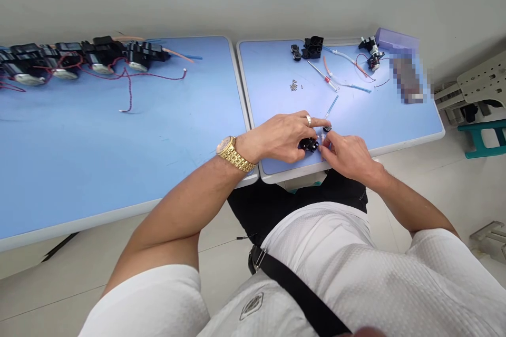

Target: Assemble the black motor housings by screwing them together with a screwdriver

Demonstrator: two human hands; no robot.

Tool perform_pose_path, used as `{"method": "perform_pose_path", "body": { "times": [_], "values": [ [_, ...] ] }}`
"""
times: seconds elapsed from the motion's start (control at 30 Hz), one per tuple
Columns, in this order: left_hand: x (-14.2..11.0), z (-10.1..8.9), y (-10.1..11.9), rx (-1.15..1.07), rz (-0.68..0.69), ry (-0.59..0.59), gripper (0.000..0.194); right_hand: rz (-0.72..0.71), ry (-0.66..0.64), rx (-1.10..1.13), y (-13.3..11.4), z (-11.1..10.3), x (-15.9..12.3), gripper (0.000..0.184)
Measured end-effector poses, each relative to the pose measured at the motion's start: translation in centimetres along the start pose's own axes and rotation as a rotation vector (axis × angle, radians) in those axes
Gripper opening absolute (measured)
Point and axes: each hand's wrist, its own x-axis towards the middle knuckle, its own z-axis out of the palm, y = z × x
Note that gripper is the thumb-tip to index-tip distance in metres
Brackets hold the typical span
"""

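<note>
My left hand [285, 135], with a ring and a gold watch, curls over a small black plastic assembly [309, 145] at the near edge of the right table. Its index finger reaches across to a small round black part [327, 128]. My right hand [348, 153] has thumb and finger pinched beside that assembly; what lies between the fingertips is too small to make out. A thin tube with a blue end [332, 107] sticks out beyond the round part. The lower side of the assembly is hidden by my left hand.
Small screws [293, 85], a screwdriver [326, 77], loose tubes [358, 87], black housings [312, 47] and a motor assembly [372, 55] lie farther back. A purple box [397, 40] stands at the back right. Several wired pump-like units [63, 60] line the left table [177, 121].
</note>
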Motion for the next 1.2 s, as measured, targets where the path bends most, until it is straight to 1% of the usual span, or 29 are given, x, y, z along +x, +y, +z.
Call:
{"method": "perform_pose_path", "body": {
  "times": [0.13,0.3,0.43,0.57,0.77,0.9,1.0,1.2],
  "values": [
    [0.2,0.2,-0.2,-0.013,-0.011,-0.013,0.036,-0.005,-0.004,0.022,0.2,-0.3,0.2,0.022],
    [0.3,0.5,-0.5,-0.076,-0.005,0.007,0.042,-0.006,-0.001,0.044,0.9,-0.9,0.7,0.018],
    [0.3,0.4,-0.2,-0.070,-0.015,0.000,0.038,0.026,0.031,0.010,0.7,-0.8,1.1,0.028],
    [0.4,0.1,0.2,-0.059,-0.032,-0.012,0.040,0.041,0.050,-0.028,0.1,-0.4,1.4,0.035],
    [0.5,0.0,0.2,-0.080,-0.050,-0.035,0.039,0.025,0.036,-0.030,0.0,-0.5,1.7,0.026],
    [0.4,0.0,0.1,-0.085,-0.032,-0.017,0.031,0.016,0.013,-0.055,-0.3,-0.8,2.0,0.031],
    [0.3,0.1,0.1,-0.081,-0.027,-0.006,0.027,0.000,-0.003,-0.089,-0.7,-1.1,2.1,0.029],
    [0.3,0.1,0.2,-0.099,-0.050,-0.012,0.025,-0.004,-0.016,-0.139,-0.8,-1.5,2.1,0.029]
  ]
}}
